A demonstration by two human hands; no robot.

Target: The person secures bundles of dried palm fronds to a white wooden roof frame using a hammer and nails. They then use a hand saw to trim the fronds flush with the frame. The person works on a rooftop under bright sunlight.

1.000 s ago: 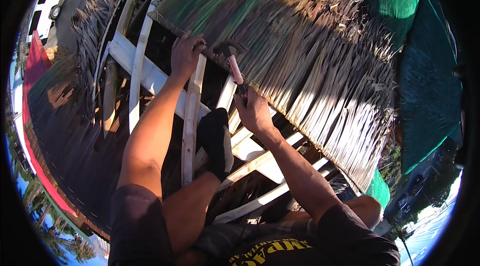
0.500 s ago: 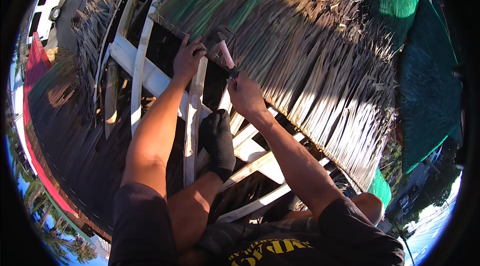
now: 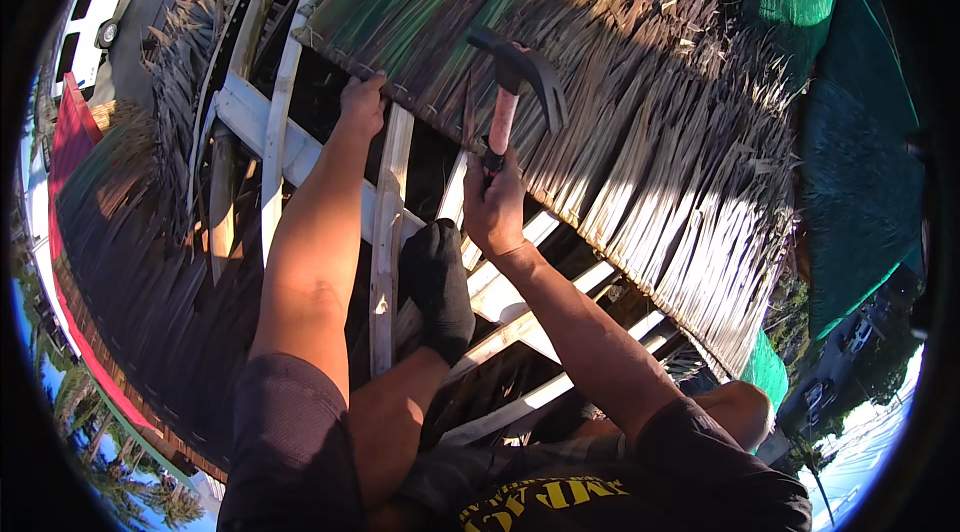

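My right hand (image 3: 495,204) is wrapped round the handle of a claw hammer (image 3: 503,112). Its dark head is raised over a thatch panel (image 3: 590,122) of dried, partly green leaves. At the lower left edge of that panel, my left hand (image 3: 363,107) has its fingers closed on the rim; whether a nail is between them I cannot see. Just below this edge, the upper end of a pale wooden batten (image 3: 390,202) meets the thatch. My foot in a black sock (image 3: 438,277) rests on the frame beside the batten.
Open gaps show between the white roof battens (image 3: 505,342) under me. A wide white board (image 3: 265,122) crosses at the left. More dark thatch (image 3: 160,332) lies lower left, and green roofs (image 3: 860,172) stand at right. A white vehicle (image 3: 98,12) is parked below.
The hammer has swung up off the panel's edge, its head now higher and turned toward me. My left hand has shifted slightly left, its fingers now curled at the thatch rim.
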